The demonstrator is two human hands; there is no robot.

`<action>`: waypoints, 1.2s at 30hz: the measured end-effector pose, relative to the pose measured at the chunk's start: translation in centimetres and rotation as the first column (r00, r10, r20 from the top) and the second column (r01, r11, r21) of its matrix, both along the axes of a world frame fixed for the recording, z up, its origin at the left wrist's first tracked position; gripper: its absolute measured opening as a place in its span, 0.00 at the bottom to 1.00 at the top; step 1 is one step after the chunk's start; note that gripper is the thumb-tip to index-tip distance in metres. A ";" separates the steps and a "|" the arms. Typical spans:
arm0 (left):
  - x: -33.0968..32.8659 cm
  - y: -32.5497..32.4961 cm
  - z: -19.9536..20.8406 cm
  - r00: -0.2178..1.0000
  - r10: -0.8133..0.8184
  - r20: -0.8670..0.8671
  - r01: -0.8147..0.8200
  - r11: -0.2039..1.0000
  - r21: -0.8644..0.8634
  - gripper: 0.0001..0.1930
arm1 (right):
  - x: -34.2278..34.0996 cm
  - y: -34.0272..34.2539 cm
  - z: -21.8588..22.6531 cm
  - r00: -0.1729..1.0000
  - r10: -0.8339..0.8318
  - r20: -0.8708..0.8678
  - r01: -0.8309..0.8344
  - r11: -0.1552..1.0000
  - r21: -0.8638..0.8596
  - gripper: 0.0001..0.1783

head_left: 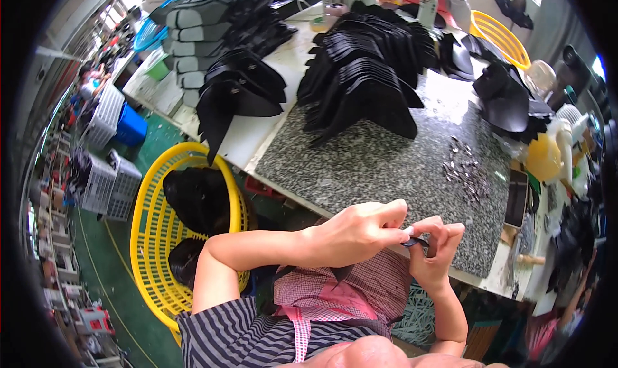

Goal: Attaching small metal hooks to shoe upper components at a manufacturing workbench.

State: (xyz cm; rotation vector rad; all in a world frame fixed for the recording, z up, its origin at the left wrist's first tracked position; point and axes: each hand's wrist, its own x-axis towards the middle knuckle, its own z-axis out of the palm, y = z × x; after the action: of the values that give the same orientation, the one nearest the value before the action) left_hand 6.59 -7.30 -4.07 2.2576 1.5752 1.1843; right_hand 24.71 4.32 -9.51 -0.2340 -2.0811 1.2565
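Note:
My left hand [359, 231] and my right hand [435, 251] meet just in front of the speckled grey stone slab [380, 168] at the table's near edge. Both pinch a small dark piece [412, 242] between their fingertips; most of it is hidden by the fingers. On the slab to the right lies a scatter of small metal clips [465, 172]. A large fanned stack of black cut pieces [367, 72] lies at the far side of the slab.
A yellow plastic basket [149, 239] with black pieces stands on the green floor at my left. More black stacks [238, 88] and grey folded piles [193, 40] cover the white table. Another yellow basket [499, 36] sits far right. A yellow jug [544, 157] and dark phone [517, 197] lie at the right.

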 end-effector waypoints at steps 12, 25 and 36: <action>-13.3 -6.4 4.6 0.834 0.536 -0.135 -0.540 0.739 -0.403 0.10 | -6.8 0.4 1.1 0.998 0.012 -0.064 -0.002 0.988 0.155 0.20; -28.9 -4.8 2.4 0.221 0.695 -0.684 -0.740 0.576 0.347 0.28 | 1.7 11.8 -0.5 0.828 -0.530 0.182 0.409 0.794 0.449 0.18; -6.7 5.2 0.0 0.834 0.446 -0.325 -0.376 0.890 0.257 0.19 | -1.8 21.6 -2.6 0.781 -0.563 0.271 0.328 0.739 0.588 0.13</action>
State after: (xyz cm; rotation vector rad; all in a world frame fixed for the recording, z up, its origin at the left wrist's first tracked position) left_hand -0.11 -2.13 -4.10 2.4497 2.2863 1.0572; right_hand 22.90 25.96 -12.07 -0.7920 -2.4365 0.3275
